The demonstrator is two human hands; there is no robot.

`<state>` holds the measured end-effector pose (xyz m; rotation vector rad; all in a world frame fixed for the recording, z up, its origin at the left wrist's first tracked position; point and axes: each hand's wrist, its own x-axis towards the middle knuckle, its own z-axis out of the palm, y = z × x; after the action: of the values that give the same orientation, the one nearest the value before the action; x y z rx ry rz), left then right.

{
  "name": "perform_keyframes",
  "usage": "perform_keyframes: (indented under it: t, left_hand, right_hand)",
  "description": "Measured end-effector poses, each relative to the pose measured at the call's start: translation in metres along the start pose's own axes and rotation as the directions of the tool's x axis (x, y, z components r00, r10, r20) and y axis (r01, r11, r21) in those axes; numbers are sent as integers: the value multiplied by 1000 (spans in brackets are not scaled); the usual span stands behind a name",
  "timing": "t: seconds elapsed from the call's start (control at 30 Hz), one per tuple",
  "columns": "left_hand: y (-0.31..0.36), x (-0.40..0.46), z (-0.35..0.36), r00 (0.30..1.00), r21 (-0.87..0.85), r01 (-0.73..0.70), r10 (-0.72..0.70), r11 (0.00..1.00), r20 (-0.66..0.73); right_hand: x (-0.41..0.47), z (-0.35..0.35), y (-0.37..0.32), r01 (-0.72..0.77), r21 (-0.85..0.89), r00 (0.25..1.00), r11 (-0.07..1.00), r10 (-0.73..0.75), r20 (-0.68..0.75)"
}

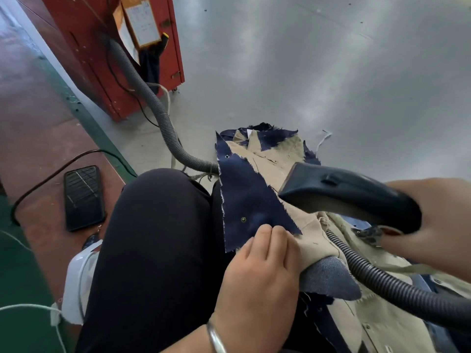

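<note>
a grey floor (331, 72) is seen across most of the view, with a red cabinet (96, 59) stood at its far left edge. a leg in dark trousers (153, 238) is stretched up the middle. a grey corrugated hose (142, 82) is run from the cabinet down behind a heap of beige and navy fabric pieces (270, 159), which is laid just right of the leg, and another stretch of hose is seen at the lower right. a black vacuum nozzle (331, 192) is held just above the heap, its mouth turned towards a navy fabric strip (244, 194) that is draped on top of the heap beside the leg. the nozzle's rear is gripped by the right hand (438, 220), whose fingers are wrapped around it. the strip's lower edge is pinned by the left hand (260, 278), whose fingers are curled down onto it. a black phone (83, 197) is laid on the red surface to the left. a small metal snap (243, 219) is set in the strip near the fingertips.
</note>
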<state>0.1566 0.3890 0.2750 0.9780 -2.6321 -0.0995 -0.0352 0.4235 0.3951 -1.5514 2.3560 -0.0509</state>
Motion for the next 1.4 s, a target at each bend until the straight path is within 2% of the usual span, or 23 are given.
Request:
perform_keyframes:
  t: [0.13,0.23,0.37,0.5,0.57,0.67,0.9,1.1,1.17,1.3,1.4]
  left_hand:
    - [-2,0,3,1000,16,-21,21,1000,-11]
    - [-3,1,4,1000,19,-23,23,1000,-3]
    - [-3,2,3,1000,9,4,-4,1000,-6]
    - [-4,1,2,1000,-25,23,-23,999,5]
    - [-7,1,1,999,-53,28,-27,998,17]
    - [-9,1,-1,999,-88,33,-30,996,36]
    - [-11,0,2,998,-108,-3,10,994,61]
    - [-15,2,5,999,-130,-36,41,991,30]
    - [-17,5,3,998,-152,-32,38,988,39]
    - [-20,9,-5,998,-190,-22,34,982,59]
    - [-21,9,-6,999,-222,-27,34,975,28]
  right_hand:
    - [12,21,-21,-56,-61,993,997,62,97]
    - [29,33,-28,-89,6,994,996,89,57]
    - [63,33,-43,-83,-26,996,996,83,-13]
    - [87,11,-39,-114,113,992,987,120,-45]
    - [77,-3,-32,-77,213,993,974,95,-77]
    - [40,-11,-23,-38,235,995,971,58,-80]
    - [-12,13,-7,-141,132,990,981,139,29]
    - [-2,30,-21,-121,-70,977,990,131,168]
    - [12,30,-29,-166,-33,978,986,168,120]
    - [50,29,-43,-149,17,989,989,149,12]
    - [54,29,-37,-174,103,968,979,190,-163]
